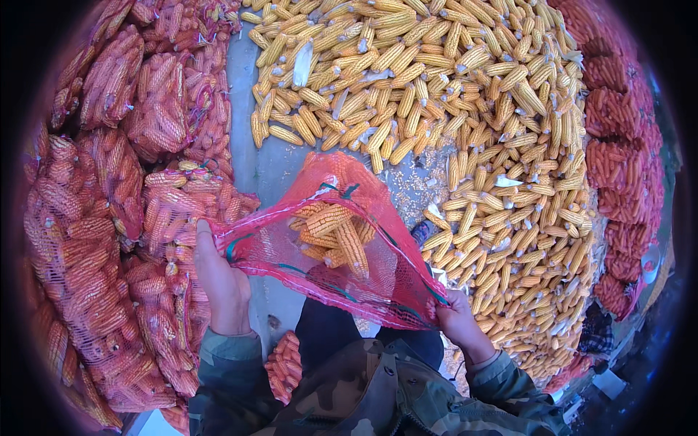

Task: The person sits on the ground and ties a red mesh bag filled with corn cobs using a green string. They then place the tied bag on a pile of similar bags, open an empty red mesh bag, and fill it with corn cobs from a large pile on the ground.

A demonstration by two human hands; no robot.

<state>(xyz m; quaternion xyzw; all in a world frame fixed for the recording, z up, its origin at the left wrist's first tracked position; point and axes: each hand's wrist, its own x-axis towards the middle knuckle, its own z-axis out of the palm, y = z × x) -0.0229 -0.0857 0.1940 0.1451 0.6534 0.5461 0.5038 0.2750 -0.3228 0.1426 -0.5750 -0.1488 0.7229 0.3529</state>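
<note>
A red mesh sack (291, 251) is stretched wide between my hands, its mouth facing up toward me. Several yellow corn cobs (336, 231) lie inside it, and its far part rests on the grey floor. My left hand (224, 283) grips the left corner of the rim, thumb pointing up along the edge. At the right corner, my right hand (459, 320) is closed on the rim. A green drawstring (350, 191) shows along the sack's edge. The fingers of both hands are partly hidden by the mesh.
A large heap of loose corn cobs (509, 145) spreads across the far side and right. Filled red mesh sacks (102, 240) are stacked at the left, and another row of filled sacks (618, 167) lines the far right. Loose kernels (418, 185) litter the grey floor (280, 171).
</note>
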